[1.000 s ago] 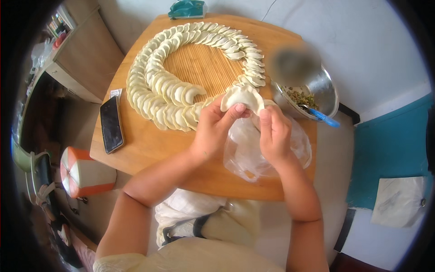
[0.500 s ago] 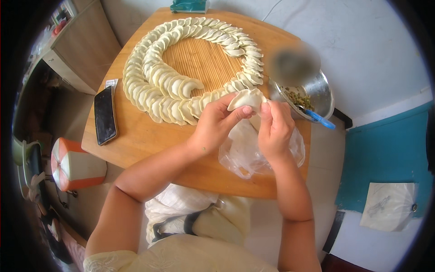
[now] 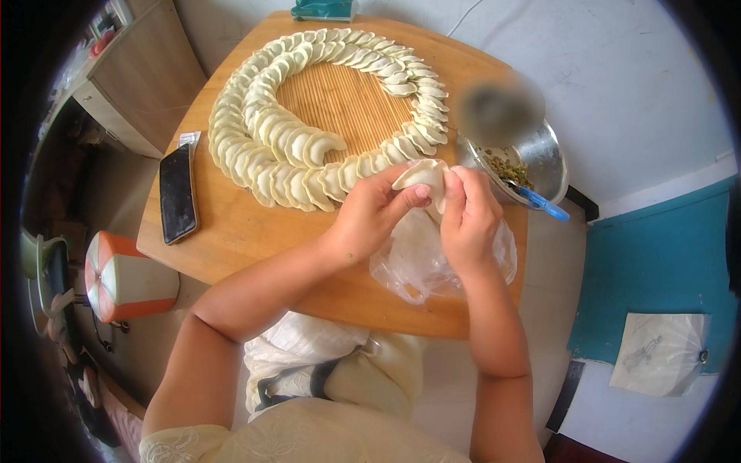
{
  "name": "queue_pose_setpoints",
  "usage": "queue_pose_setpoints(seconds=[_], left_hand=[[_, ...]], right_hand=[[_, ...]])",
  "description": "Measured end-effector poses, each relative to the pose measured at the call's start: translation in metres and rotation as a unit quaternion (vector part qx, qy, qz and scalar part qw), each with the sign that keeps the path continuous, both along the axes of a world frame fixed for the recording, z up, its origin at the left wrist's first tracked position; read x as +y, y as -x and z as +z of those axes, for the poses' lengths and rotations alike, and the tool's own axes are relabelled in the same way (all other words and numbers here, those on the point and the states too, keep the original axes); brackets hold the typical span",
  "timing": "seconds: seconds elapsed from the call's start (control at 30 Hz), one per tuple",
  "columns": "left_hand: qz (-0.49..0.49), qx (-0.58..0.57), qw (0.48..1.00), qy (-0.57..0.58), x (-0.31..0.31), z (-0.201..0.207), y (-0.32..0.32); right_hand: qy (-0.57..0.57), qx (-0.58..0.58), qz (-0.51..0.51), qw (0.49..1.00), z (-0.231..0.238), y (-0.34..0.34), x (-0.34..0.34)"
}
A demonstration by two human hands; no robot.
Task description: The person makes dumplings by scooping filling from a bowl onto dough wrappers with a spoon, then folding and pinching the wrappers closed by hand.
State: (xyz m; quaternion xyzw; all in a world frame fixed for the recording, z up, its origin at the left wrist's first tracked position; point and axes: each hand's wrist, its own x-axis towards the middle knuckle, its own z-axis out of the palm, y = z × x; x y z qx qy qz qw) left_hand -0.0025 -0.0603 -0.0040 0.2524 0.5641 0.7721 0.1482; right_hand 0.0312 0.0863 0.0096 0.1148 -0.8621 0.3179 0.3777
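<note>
Between my two hands is a pale dumpling (image 3: 424, 177), folded into a half-moon, held over the near right part of the table. My left hand (image 3: 378, 207) grips its left side, thumb in front and fingers behind. With thumb and forefinger, my right hand (image 3: 471, 210) pinches the right end of its edge. Beneath the hands lies a clear plastic bag (image 3: 413, 258), partly hidden by my right hand. Just beyond, many finished dumplings (image 3: 270, 181) overlap in a double ring on a slatted bamboo mat (image 3: 340, 104).
A metal bowl (image 3: 554, 158) with green filling and a blue-handled utensil (image 3: 540, 202) stands at the right edge of the wooden table (image 3: 285, 262). A black phone (image 3: 178, 193) lies at the left. An orange and white stool (image 3: 131, 276) is on the floor. A blurred round patch covers part of the bowl.
The dumpling has tilted, its right end now pointing downward. My right hand's pinch has shifted slightly along its edge, while my left hand keeps its hold.
</note>
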Motion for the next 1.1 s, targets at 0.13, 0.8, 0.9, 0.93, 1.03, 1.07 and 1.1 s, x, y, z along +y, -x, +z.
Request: queue_pose_setpoints(seconds=[0.13, 0.8, 0.9, 0.93, 1.03, 1.07, 1.1], left_hand=[[0.011, -0.011, 1.000, -0.001, 0.001, -0.001, 0.000], [-0.067, -0.009, 0.996, 0.066, -0.003, 0.003, 0.000], [-0.074, -0.032, 0.996, 0.046, -0.002, -0.001, 0.003], [-0.078, -0.036, 0.996, 0.040, -0.002, -0.001, 0.004], [-0.054, -0.009, 0.994, 0.090, -0.005, -0.001, 0.005], [-0.054, -0.008, 0.995, 0.089, -0.006, 0.001, 0.004], [-0.069, -0.005, 0.991, 0.113, -0.007, 0.006, 0.003]], right_hand=[[-0.017, 0.033, 0.031, 0.999, 0.004, 0.006, 0.004], [-0.084, 0.072, 0.085, 0.990, 0.005, 0.009, 0.014], [-0.086, 0.089, 0.069, 0.990, 0.004, 0.008, 0.010], [-0.089, 0.100, 0.061, 0.989, 0.005, 0.008, 0.010], [-0.092, 0.057, 0.064, 0.992, 0.009, 0.007, 0.013], [-0.092, 0.057, 0.064, 0.992, 0.012, 0.006, 0.014], [-0.110, 0.041, 0.077, 0.990, 0.016, 0.006, 0.015]])
